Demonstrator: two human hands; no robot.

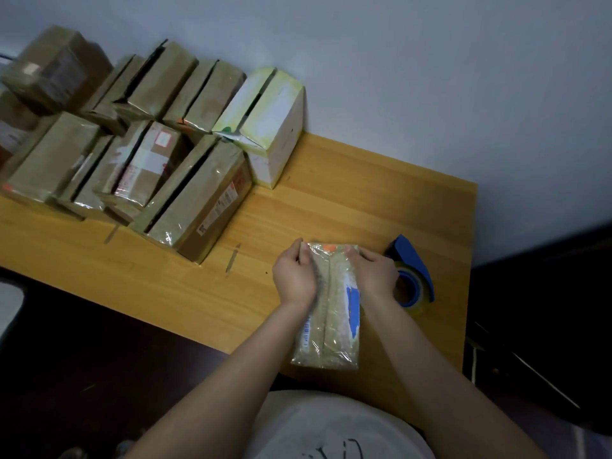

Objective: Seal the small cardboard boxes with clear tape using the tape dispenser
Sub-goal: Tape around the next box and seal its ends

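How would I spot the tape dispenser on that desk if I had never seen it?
Start at the wooden table and go to its right end, away from the stacked boxes. The tape dispenser lies there, just beyond the right hand, which presses on a small taped box. It is the only bright blue object, holding a roll of clear tape.

Dim indoor light, bluish cast, glare on taped boxes (185, 207) (left ones blurred), wide-angle bending at edges
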